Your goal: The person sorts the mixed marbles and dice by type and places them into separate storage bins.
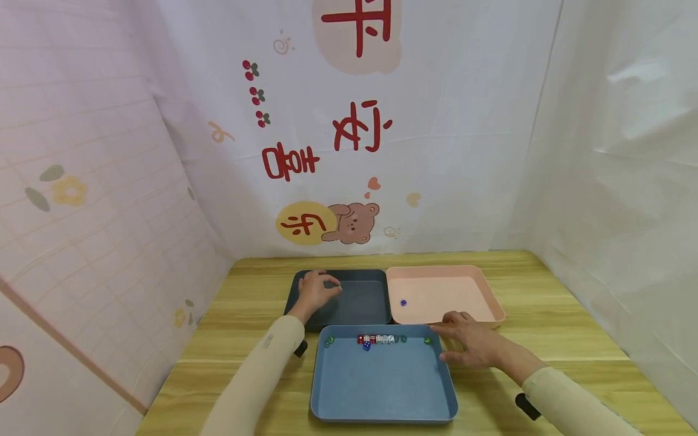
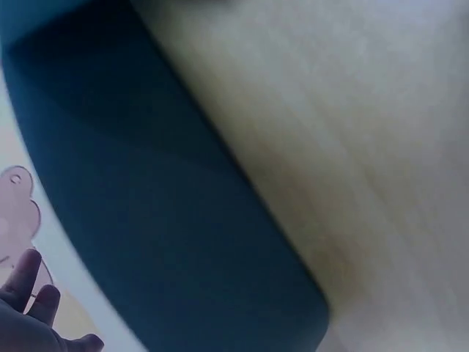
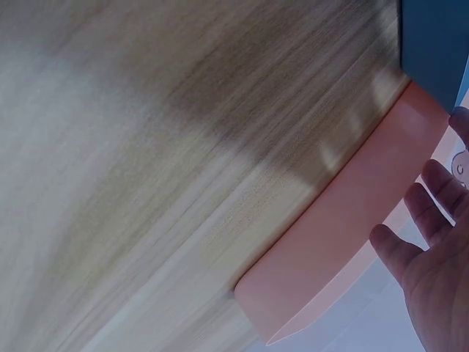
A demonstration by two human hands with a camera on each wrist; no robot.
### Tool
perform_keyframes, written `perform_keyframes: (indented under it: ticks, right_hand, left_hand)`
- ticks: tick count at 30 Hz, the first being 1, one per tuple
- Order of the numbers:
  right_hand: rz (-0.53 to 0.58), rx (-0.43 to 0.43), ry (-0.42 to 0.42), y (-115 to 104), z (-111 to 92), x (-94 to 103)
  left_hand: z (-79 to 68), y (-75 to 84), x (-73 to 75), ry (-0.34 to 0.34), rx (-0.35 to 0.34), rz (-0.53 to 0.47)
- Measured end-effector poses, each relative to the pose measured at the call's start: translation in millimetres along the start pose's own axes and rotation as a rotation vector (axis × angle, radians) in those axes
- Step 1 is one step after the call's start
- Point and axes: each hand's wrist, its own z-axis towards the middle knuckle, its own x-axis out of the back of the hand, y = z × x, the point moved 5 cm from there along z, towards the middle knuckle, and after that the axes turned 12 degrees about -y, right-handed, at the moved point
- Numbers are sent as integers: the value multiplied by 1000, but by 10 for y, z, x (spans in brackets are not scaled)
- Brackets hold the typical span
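My left hand [image 1: 315, 292] hovers over the dark tray [image 1: 360, 303], its thumb and index fingertip close together in a rounded arch. I cannot tell whether something tiny sits between those tips. The right hand [image 1: 470, 340] is spread, fingers apart, at the far right corner of the blue tray [image 1: 384, 419], near the pink tray [image 1: 493, 303]. In the blue tray, a row of small red and white dice [image 1: 378, 339] runs along the far side. One blue die [image 1: 366, 346] lies just in front of that row. Another blue die [image 1: 403, 303] is in the pink tray.
Small green pieces [image 1: 428, 341] lie by both far corners of the blue tray. The dark and pink trays stand side by side behind it on a wood-grain table [image 1: 256, 284]. A white printed cloth [image 1: 463, 151] hangs behind and along the sides.
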Motion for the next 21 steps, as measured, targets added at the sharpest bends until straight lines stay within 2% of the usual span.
perform_keyframes:
  ticks: [6, 13, 16, 21]
  right_hand:
    - [1, 0, 10, -3, 7, 7]
    - [-1, 5, 8, 11, 24, 2]
    - [1, -1, 3, 17, 26, 0]
    - [3, -12, -2, 27, 24, -6]
  left_hand:
    - [44, -73, -17, -2, 34, 24]
    - [105, -176, -115, -36, 70, 93]
    - [132, -189, -156, -47, 75, 133]
    - [159, -192, -194, -59, 84, 145]
